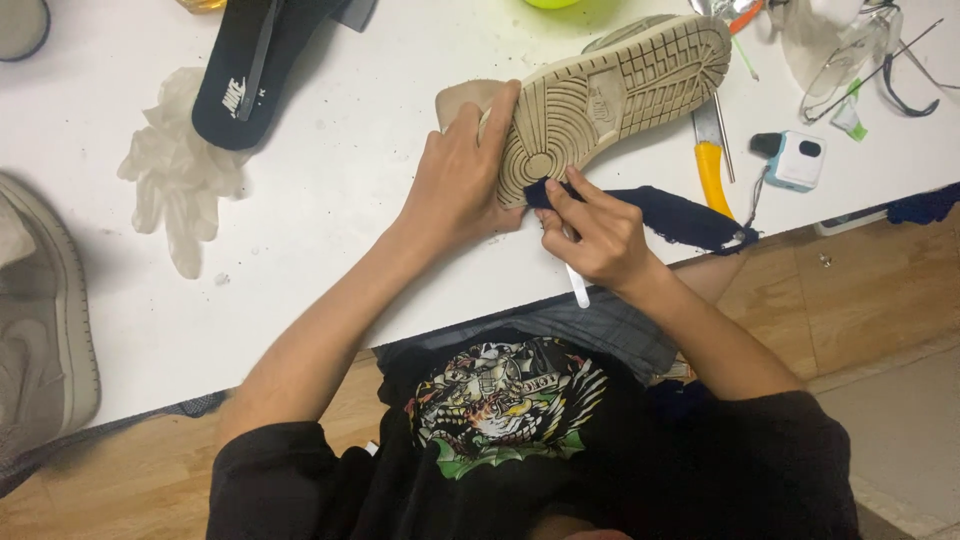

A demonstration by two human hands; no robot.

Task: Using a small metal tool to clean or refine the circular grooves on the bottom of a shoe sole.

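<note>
A tan sneaker (620,90) lies sole-up on the white table (330,200). My left hand (462,175) grips its heel end and holds it steady. My right hand (595,235) pinches a dark blue cloth (680,215) together with a thin white stick (577,287), and presses the cloth against the heel of the sole. The rest of the cloth trails to the right along the table's front edge.
A clear plastic glove (180,170) and a dark insole (245,70) lie at the left. Another grey shoe (40,310) sits at the far left edge. A yellow-handled knife (710,160), a small white-and-blue device (795,160) and glasses (880,70) lie at the right.
</note>
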